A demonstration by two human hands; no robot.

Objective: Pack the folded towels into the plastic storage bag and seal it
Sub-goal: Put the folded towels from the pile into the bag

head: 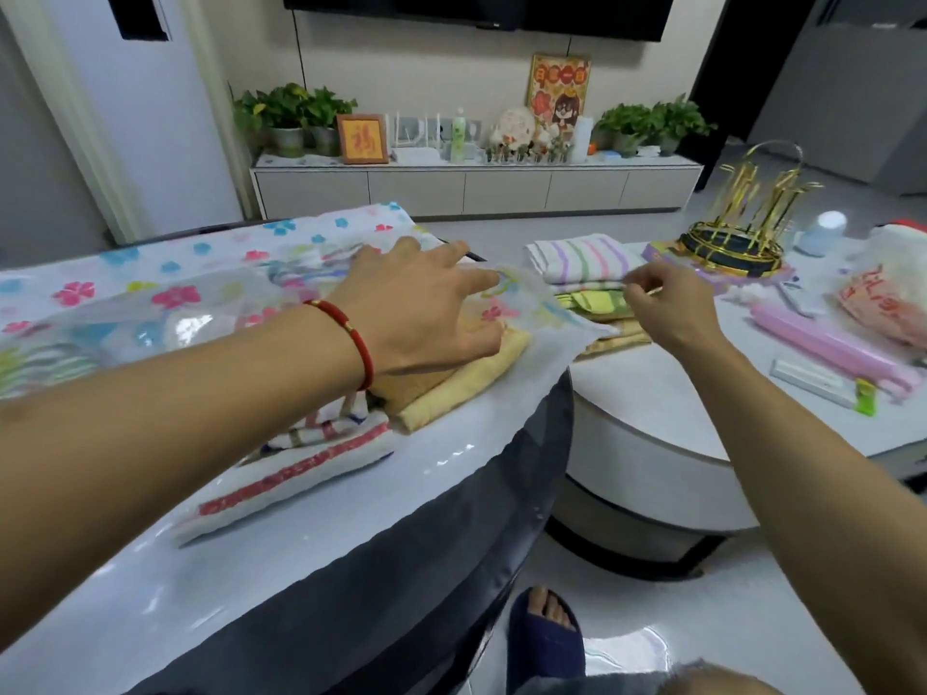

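A clear plastic storage bag printed with coloured flowers lies across the near table. A yellow towel and a red-and-white striped towel lie folded at its mouth, partly under the bag's flap. My left hand rests flat on the bag over the yellow towel, fingers spread. My right hand pinches the bag's right corner between thumb and fingers. Behind it, a stack of folded towels with pastel stripes on top sits on the low white table.
The low white table also carries a gold wire rack, a pink slider stick, a white strip and a red-printed bag. A TV cabinet with plants stands at the far wall. My slippered foot is on the floor.
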